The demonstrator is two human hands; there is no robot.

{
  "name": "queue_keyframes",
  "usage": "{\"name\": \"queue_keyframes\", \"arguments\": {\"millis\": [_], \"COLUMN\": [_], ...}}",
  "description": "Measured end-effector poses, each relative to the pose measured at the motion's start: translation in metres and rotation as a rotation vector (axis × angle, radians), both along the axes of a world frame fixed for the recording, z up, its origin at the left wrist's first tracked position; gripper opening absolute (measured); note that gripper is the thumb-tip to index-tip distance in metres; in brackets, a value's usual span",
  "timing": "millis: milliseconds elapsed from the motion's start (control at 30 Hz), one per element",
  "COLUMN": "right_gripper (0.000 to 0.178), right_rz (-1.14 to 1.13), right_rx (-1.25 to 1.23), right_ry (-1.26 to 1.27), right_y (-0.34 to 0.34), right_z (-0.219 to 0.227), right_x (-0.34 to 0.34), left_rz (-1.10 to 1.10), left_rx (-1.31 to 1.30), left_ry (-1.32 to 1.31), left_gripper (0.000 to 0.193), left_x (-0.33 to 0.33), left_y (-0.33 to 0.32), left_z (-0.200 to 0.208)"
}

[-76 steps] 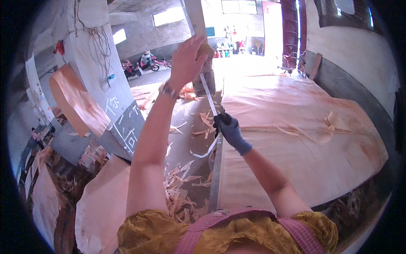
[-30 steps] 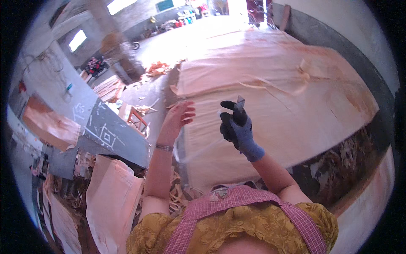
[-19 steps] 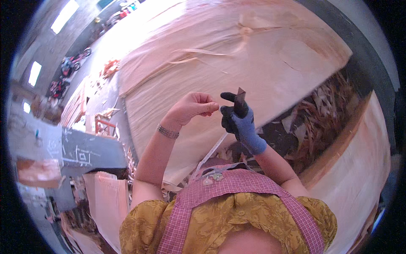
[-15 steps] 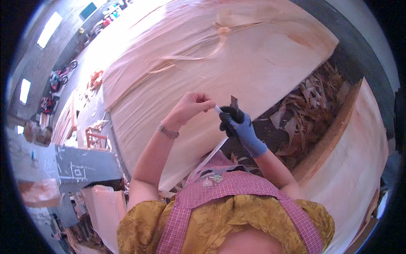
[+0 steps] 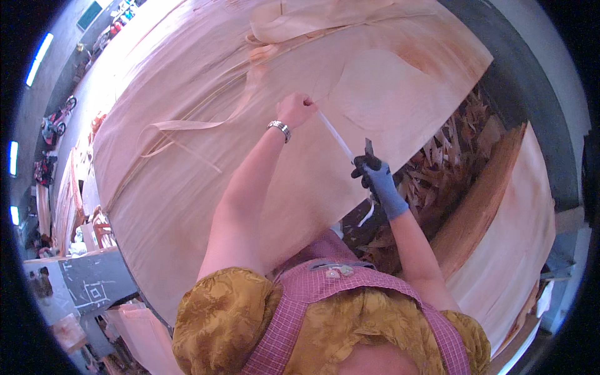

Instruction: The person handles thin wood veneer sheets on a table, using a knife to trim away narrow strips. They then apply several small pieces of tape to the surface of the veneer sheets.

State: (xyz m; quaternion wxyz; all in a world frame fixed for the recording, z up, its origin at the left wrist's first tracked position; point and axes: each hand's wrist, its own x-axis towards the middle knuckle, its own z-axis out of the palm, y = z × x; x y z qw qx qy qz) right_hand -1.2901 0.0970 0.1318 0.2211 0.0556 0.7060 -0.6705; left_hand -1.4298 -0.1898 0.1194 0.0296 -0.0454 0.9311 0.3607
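Note:
My left hand (image 5: 296, 110), bare with a metal-banded watch (image 5: 279, 130) on the wrist, reaches out over a broad stack of thin wood veneer sheets (image 5: 300, 181). Its closed fingers pinch one end of a narrow white tape (image 5: 335, 135). The tape runs taut to my right hand (image 5: 382, 184), which wears a blue glove with dark fingers and is closed. A short flat blade (image 5: 369, 147), perhaps a knife, sticks up out of the right fist; its handle is hidden. Below that hand a loose tail of the tape hangs down.
Thin veneer strips (image 5: 187, 125) lie across the stack. Torn veneer scraps (image 5: 447, 165) fill the gap at right, beside a second veneer stack (image 5: 506, 250). A grey bench (image 5: 94, 281) stands at left, with motorbikes (image 5: 56, 125) farther off.
My hands have moved apart, the left forward and the right outward. A longer stretch of white tape now spans between them. The whole view has shifted over the stack.

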Motion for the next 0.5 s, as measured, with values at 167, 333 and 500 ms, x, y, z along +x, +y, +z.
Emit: {"name": "queue_keyframes", "arguments": {"millis": [167,333,500], "right_gripper": [0.023,0.021,0.019], "right_rz": [0.14,0.295,0.397], "right_rx": [0.097,0.132,0.135], "right_ry": [-0.023,-0.069,-0.103], "right_y": [0.025,0.032,0.042], "right_z": [-0.01,-0.028,-0.057], "right_x": [-0.129,-0.216,-0.244], "left_rz": [0.16,0.289,0.407], "left_rx": [-0.074,-0.182,-0.323], "left_ry": [-0.137,-0.172,-0.16], "left_gripper": [0.026,0.025,0.02], "left_x": [-0.07,-0.092,-0.097], "left_y": [0.012,0.01,0.025], "left_z": [-0.015,-0.017,-0.028]}}
